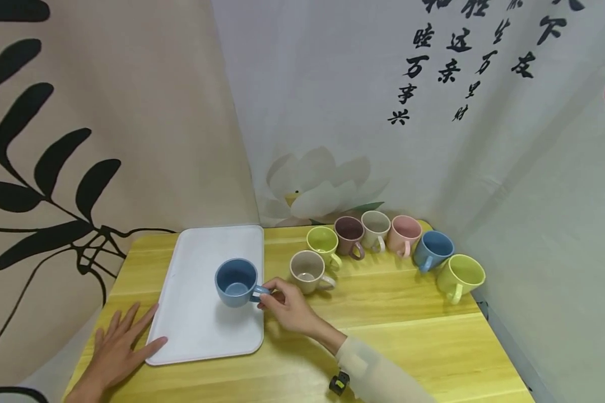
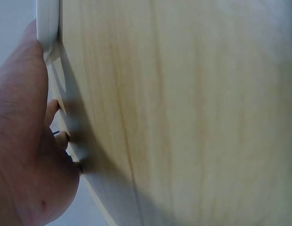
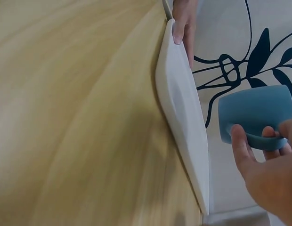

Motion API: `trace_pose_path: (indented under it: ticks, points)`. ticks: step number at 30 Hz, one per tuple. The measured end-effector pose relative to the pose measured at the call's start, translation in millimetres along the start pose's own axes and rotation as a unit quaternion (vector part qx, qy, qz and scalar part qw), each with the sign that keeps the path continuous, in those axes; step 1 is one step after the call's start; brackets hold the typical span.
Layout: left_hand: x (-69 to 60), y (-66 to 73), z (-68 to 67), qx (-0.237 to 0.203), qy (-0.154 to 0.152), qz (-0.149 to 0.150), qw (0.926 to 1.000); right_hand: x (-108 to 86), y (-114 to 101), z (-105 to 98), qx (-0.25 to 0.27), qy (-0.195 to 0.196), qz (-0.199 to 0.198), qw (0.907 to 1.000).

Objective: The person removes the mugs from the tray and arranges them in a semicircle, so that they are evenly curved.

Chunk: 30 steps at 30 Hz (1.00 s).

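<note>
A blue mug (image 1: 236, 283) hangs over the white tray (image 1: 196, 330), held by its handle in my right hand (image 1: 289, 308). In the right wrist view the mug (image 3: 254, 113) is raised above the tray (image 3: 183, 113), its handle pinched between thumb and fingers of the right hand (image 3: 273, 179). My left hand (image 1: 118, 350) lies spread at the tray's left edge, its thumb and a fingertip touching the rim. In the left wrist view the left hand (image 2: 23, 136) shows beside the tray's corner (image 2: 48, 21), some of its fingers partly hidden.
Right of the tray, a beige mug (image 1: 306, 272) and a yellow-green mug (image 1: 322, 242) stand on the wooden table (image 1: 383, 336). Behind them curve a maroon mug (image 1: 349, 234), a pale grey mug (image 1: 375, 228), a pink mug (image 1: 404, 235), another blue mug (image 1: 432, 250) and another yellow-green mug (image 1: 460, 277).
</note>
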<state>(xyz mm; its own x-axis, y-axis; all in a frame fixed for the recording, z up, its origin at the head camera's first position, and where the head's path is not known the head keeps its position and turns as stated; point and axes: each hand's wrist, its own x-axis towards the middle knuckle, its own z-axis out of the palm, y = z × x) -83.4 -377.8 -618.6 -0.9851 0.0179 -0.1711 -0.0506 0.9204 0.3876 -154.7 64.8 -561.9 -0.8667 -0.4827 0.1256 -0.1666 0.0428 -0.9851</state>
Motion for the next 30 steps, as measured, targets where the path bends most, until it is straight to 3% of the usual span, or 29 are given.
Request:
trace_pose_path:
  ticks: [20,30]
  points:
    - [5.8,1.1,0.0,-0.001,-0.007,-0.003,1.0,-74.0,21.4,-69.1,0.003,-0.021,0.002,0.9998]
    - [6.6,-1.4,0.4,0.003,-0.008,0.0,1.0,-95.6,26.3,-102.1,-0.011,-0.031,0.002,0.9994]
